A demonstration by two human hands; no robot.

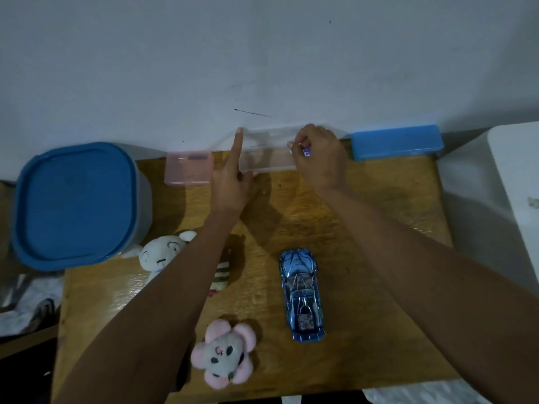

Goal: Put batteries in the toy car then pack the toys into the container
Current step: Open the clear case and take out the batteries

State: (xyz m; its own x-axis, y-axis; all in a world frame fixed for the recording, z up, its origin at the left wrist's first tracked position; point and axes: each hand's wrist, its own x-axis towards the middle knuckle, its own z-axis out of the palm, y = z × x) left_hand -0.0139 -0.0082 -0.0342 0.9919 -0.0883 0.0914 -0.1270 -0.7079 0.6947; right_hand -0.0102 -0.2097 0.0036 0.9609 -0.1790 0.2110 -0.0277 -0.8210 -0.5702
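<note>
A shiny blue toy car (302,295) lies on the wooden table (364,258), nose toward the wall. At the table's far edge stands a clear plastic box (268,158). My left hand (233,176) holds its left end, index finger stretched up along the corner. My right hand (318,158) is over the box's right end, fingers curled, pinching a small purple-tipped object (306,152), likely a battery. A white plush (163,255) lies partly under my left forearm, and a pink flower plush (223,354) sits near the front edge.
A big container with a blue lid (75,202) stands at the left. A small pink box (188,168) sits beside the clear one. A blue case (396,142) lies at the back right. A striped item (221,275) peeks from under my left arm. White furniture (516,185) borders the right.
</note>
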